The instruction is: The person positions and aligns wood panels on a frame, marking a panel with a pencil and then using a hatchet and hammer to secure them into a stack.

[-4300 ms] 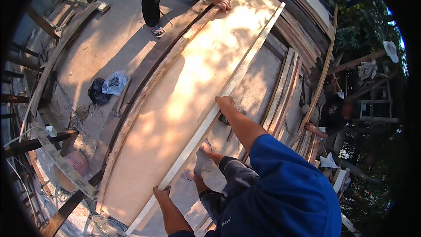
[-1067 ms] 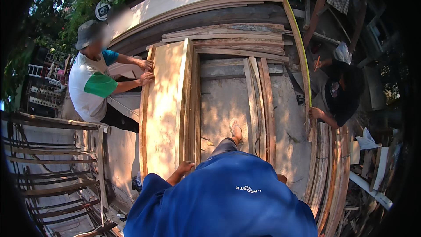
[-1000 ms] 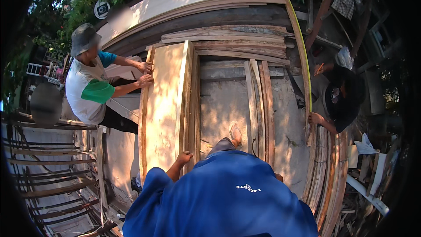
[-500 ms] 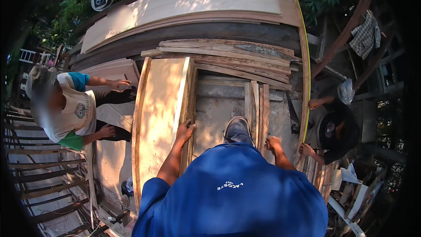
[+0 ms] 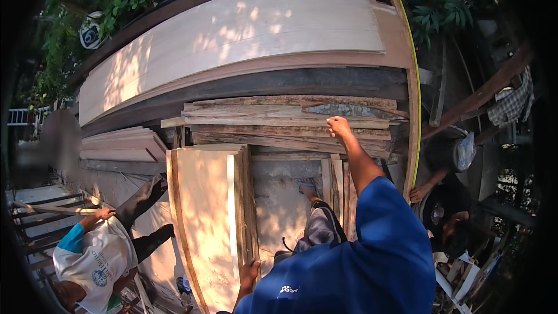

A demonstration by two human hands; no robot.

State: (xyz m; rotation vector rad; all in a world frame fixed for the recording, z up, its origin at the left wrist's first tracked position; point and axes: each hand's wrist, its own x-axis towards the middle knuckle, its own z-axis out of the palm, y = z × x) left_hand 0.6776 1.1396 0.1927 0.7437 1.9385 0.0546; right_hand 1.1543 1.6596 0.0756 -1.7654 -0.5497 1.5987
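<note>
A long, box-like wooden piece [image 5: 203,215] with raised edge strips lies before me on the left. My left hand [image 5: 250,271] is closed at its right side, low in view and partly hidden by my blue shirt. My right arm stretches far forward. Over a stack of rough wooden planks [image 5: 244,117], my right hand [image 5: 336,127] has its fingers curled, and I see nothing in them. Just beyond that hand, a grey, pointed flat piece [image 5: 343,109] lies on the planks.
Large pale plywood sheets [image 5: 244,29] lie at the back. Upright boards [image 5: 337,183] stand right of my legs. A long strip with a yellow edge [image 5: 414,93] runs along the right, where a co-worker's hand [image 5: 419,193] touches it. Another co-worker [image 5: 96,256] bends at the left.
My right hand has moved from beside the upright boards forward to the plank stack. My left hand is lower in view, still at the wooden box. The left co-worker has turned and bent away.
</note>
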